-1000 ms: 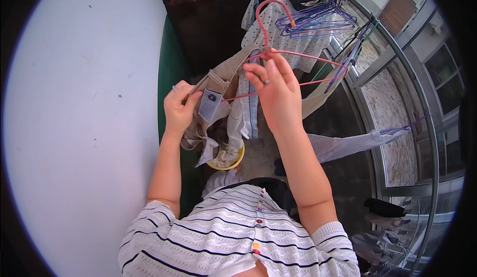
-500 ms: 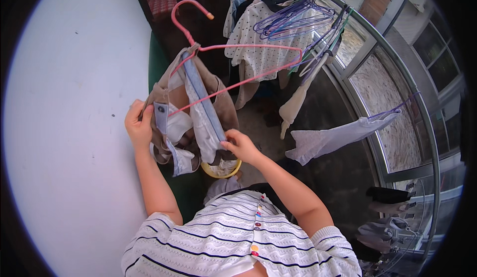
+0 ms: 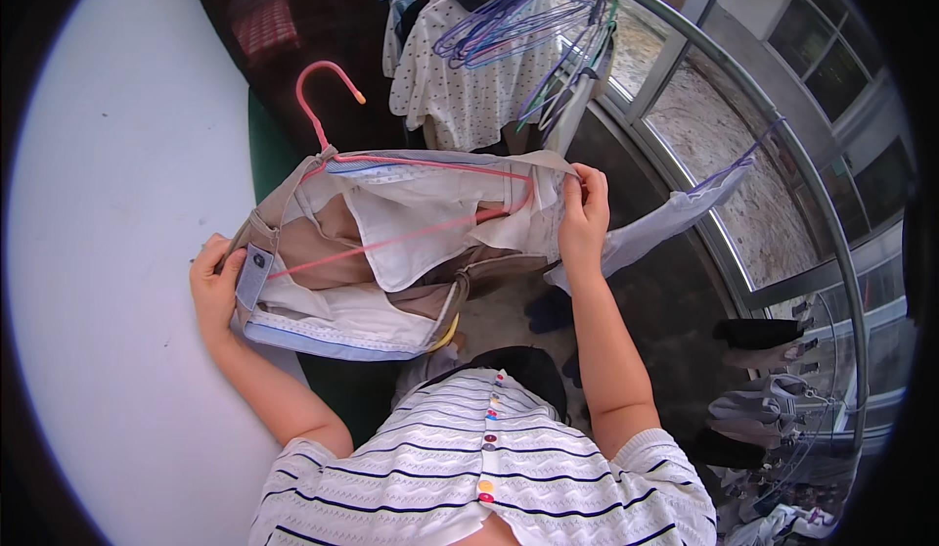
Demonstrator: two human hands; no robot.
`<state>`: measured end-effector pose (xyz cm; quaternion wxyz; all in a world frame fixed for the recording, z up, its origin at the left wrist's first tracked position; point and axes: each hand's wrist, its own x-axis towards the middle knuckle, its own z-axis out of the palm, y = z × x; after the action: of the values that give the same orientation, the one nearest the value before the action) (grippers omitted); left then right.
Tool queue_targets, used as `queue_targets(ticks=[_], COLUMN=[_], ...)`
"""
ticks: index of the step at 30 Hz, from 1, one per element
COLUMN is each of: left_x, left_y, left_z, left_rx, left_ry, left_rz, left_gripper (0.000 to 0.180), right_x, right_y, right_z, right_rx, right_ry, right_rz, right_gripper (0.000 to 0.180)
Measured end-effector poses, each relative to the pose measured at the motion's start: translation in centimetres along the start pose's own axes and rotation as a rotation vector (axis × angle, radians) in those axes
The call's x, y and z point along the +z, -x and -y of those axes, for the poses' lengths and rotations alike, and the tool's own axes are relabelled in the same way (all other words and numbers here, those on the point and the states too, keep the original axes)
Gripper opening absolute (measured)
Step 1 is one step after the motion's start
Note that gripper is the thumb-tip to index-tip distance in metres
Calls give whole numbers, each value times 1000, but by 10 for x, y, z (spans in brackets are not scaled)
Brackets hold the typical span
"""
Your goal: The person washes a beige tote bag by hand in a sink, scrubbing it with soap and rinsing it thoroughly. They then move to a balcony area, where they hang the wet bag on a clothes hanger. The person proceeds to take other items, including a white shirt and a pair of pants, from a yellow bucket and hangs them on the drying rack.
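Brown trousers (image 3: 337,236) with white pocket linings are stretched open at the waistband between my two hands, the inside facing up. A pink hanger (image 3: 306,106) runs inside the waistband, its hook sticking up at the far left. My left hand (image 3: 210,287) grips the waist edge beside a buttoned tab. At the opposite end, my right hand (image 3: 585,215) pinches the waistband near the hanger's right corner. The trouser legs hang below, mostly hidden.
Beyond the trousers, a dotted shirt (image 3: 469,81) and bunched purple hangers (image 3: 518,22) hang from a curved metal rail (image 3: 729,52). A pale garment (image 3: 665,215) hangs at right. A white wall (image 3: 117,252) stands left. A yellow basin (image 3: 450,334) shows partly below the trousers.
My right hand has moved right and up, spreading the waistband out to the hanger's far corner. My left hand has shifted left and down, still holding its edge.
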<state>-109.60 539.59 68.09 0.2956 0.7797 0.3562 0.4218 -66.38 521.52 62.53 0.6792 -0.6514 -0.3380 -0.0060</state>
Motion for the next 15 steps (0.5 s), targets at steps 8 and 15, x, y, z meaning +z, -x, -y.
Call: queue_targets(ticks=[8, 15], left_x=[50, 110], left_y=[-24, -36], left_z=[-40, -74], left_rx=[144, 424], left_ry=[-146, -136], left_rz=[79, -162], left_gripper=[11, 15], right_x=[-36, -64], right_y=[1, 67], right_z=[22, 80], right_rx=[168, -41], right_ry=[-188, 349], right_rz=[-241, 270], right_gripper=[12, 13])
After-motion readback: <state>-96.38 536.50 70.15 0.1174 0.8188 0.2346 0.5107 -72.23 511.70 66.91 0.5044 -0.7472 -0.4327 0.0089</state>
